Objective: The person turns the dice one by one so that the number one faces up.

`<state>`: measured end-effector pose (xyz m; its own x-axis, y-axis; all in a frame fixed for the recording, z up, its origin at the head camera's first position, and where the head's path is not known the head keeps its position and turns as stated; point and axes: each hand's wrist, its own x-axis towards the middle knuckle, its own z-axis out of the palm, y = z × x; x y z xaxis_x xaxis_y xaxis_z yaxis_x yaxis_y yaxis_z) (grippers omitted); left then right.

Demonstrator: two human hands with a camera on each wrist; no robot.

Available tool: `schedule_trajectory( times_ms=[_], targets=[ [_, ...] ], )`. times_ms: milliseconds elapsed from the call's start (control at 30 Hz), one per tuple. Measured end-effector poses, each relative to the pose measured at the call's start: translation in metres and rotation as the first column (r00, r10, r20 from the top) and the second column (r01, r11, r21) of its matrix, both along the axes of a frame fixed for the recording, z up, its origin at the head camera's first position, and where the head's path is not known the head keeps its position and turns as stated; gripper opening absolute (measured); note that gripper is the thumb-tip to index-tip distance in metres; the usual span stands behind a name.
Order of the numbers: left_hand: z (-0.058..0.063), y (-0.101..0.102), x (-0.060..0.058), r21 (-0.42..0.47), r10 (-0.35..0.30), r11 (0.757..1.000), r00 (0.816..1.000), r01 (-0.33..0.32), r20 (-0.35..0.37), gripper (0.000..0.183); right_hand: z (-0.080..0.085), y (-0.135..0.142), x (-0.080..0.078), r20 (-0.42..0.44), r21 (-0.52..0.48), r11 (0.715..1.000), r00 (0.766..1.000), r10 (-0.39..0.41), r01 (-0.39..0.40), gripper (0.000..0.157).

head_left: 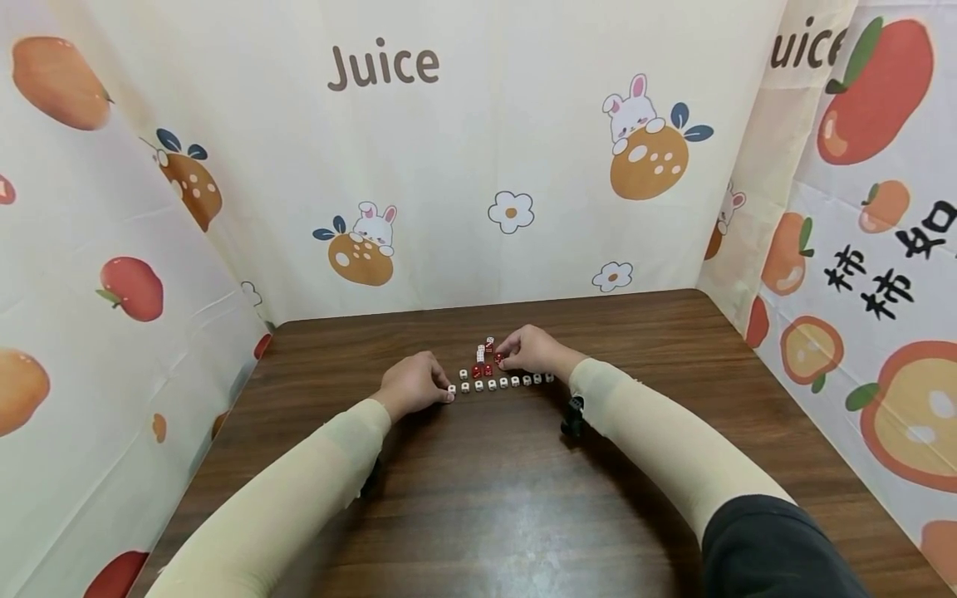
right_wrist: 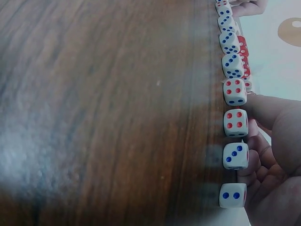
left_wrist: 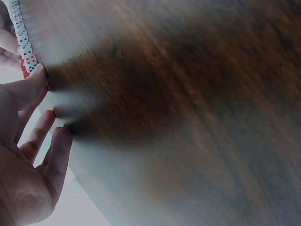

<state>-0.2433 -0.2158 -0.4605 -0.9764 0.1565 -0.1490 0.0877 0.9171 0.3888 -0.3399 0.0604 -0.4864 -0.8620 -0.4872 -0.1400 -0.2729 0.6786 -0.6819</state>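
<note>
A row of white dice with coloured pips runs left to right across the wooden table. My left hand pinches the white die at the row's left end between thumb and finger. In the left wrist view, the thumb is right at that end die. Behind the row, my right hand holds a red die by its fingertips, beside a small group of red dice and white dice. The right wrist view has the row's white dice in front of the hand, hiding its fingertips.
One more white die sits just behind the row's left part. Fruit-printed cloth walls the brown table at the back and both sides. A dark device is strapped under the right wrist.
</note>
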Motion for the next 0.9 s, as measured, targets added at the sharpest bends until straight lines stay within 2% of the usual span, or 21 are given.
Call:
schedule_trajectory(
  times_ms=[400,600,900],
  targets=[
    [-0.0031,-0.0006,-0.0016,0.0,-0.002,1.0,1.0,0.002,-0.006,0.011,-0.0004,0.0017,0.0009,-0.013,0.01,1.0,1.0,-0.001,0.001,0.016],
    [-0.0034,-0.0009,-0.0018,-0.001,-0.003,1.0,1.0,0.003,-0.007,0.012,-0.0016,0.0056,-0.0003,-0.003,-0.03,1.0,1.0,0.004,-0.004,0.015],
    [-0.002,-0.0014,-0.0012,0.004,-0.005,1.0,1.0,0.005,-0.012,0.012,-0.0006,0.0085,0.0019,0.007,-0.077,0.995,0.998,0.061,-0.06,0.016]
  ],
)
